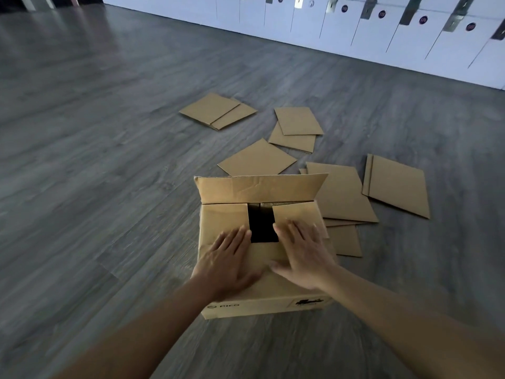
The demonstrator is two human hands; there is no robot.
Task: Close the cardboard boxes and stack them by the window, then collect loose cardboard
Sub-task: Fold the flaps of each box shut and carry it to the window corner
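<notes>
I see a brown cardboard box [262, 272] sitting on the grey wood floor. Its two side flaps and near flap are folded down, leaving a dark gap in the middle, while its far flap [259, 188] stands up. Behind and to its right, flat loose cardboard sheets [257, 158] lie scattered, some overlapping.

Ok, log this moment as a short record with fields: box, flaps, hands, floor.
box: brown cardboard box standing on the grey wood-look floor
flaps: near and side flaps folded down, far flap upright, dark gap in the middle
hands: left hand and right hand flat on the folded flaps, fingers straight
floor: flat loose cardboard sheets scattered beyond the box
</notes>
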